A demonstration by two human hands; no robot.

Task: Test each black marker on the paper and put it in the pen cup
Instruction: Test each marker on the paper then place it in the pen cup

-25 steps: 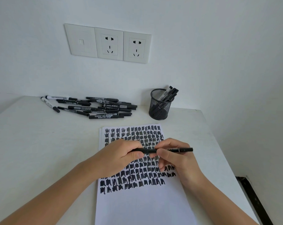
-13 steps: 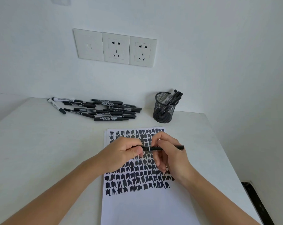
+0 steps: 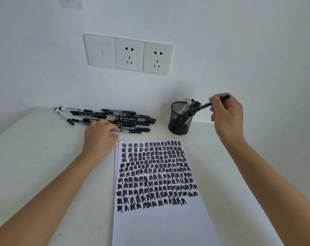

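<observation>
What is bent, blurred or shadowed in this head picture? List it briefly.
Head view: the wide-angle lens tilts and bows the wall sockets and the table edges; the light is soft and even, with no glare and only a faint shadow at the foot of the pen cup; the marker in the right hand looks slightly soft; the scribbles on the paper are sharp.

left hand low, right hand raised
</observation>
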